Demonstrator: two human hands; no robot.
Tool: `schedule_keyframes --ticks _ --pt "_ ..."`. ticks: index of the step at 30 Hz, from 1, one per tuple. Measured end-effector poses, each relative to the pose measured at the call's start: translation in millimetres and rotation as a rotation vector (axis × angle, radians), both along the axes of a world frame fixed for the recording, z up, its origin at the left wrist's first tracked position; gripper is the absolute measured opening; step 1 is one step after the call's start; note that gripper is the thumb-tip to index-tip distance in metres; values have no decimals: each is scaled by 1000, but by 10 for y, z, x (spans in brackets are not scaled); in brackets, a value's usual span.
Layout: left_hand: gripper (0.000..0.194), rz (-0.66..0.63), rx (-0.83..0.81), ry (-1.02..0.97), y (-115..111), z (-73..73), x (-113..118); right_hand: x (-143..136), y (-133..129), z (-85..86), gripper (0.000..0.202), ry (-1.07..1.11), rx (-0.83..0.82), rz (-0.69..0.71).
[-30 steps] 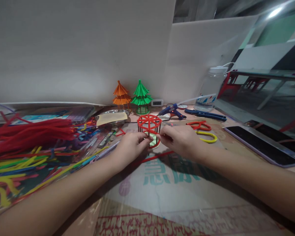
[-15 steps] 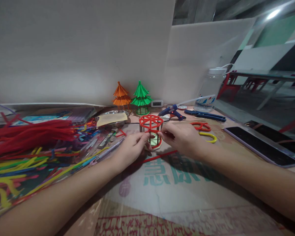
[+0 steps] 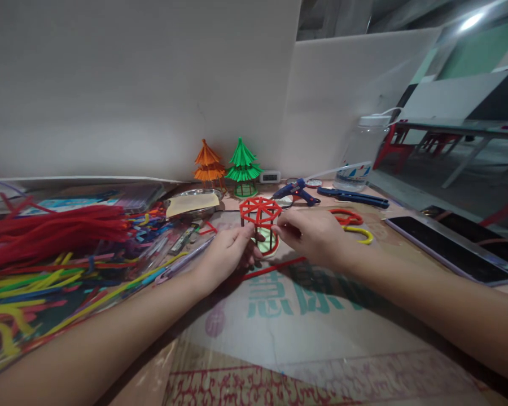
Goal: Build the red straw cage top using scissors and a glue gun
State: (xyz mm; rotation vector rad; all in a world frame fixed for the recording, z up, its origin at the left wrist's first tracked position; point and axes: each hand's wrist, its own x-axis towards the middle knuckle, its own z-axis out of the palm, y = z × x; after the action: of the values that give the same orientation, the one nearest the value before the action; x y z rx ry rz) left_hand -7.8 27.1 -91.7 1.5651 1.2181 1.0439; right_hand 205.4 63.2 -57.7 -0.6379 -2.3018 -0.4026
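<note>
Between my hands stands a small pavilion frame (image 3: 260,210) with a red spoked top, thin dark posts and a round pale green base edged partly in red. My left hand (image 3: 228,248) has thumb and forefinger closed on its left side, the other fingers curled by the base. At the right side, the fingers of my right hand (image 3: 309,234) are pinched together against the frame near the upper posts. Their tips are partly hidden. A red pipe cleaner strip (image 3: 275,268) lies on the table in front of the base.
Behind stand an orange (image 3: 207,163) and a green tiered pavilion (image 3: 242,169). A blue glue gun (image 3: 298,192), pliers (image 3: 353,197), red-handled scissors (image 3: 345,217) and a phone (image 3: 446,248) lie to the right. Coloured pipe cleaners (image 3: 55,231) pile at left; a water bottle (image 3: 359,152) stands back right.
The pavilion frame's top has turned and tilted slightly. A red strip seen across its front between my fingertips no longer shows there. My hands have shifted only a little.
</note>
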Motion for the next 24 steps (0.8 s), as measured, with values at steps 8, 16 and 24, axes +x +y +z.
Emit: schedule_keyframes --ticks 8,16,24 --pt "63 13 23 6 -12 17 24 40 71 13 13 23 49 64" --pt "63 10 33 35 22 -36 -11 65 159 -50 15 34 19 42" --pt "61 14 64 28 31 -23 -20 98 246 -49 8 162 -172 58"
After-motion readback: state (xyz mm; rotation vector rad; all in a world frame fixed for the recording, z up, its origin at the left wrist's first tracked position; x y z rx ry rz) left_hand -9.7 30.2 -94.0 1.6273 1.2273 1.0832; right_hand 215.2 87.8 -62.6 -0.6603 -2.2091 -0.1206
